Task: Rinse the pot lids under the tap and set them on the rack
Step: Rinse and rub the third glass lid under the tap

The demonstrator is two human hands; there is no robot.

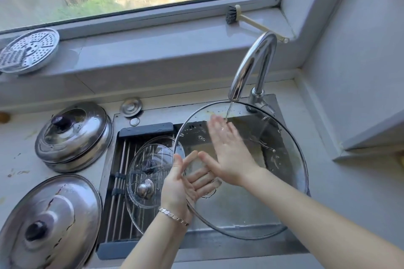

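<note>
Head view: my left hand [185,183] grips the large glass lid [282,172] at its seven o'clock rim, tilted over the sink [236,244] under the tap [253,65]. My right hand [229,150], fingers spread, lies flat on the glass. A smaller glass lid [150,172] rests on the rack [119,192] at nine o'clock.

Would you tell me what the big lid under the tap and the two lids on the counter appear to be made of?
Big lid: seemingly clear glass with a metal rim, since the sink shows through. Counter lids: likely polished stainless steel, given their mirror-like reflections.
</note>
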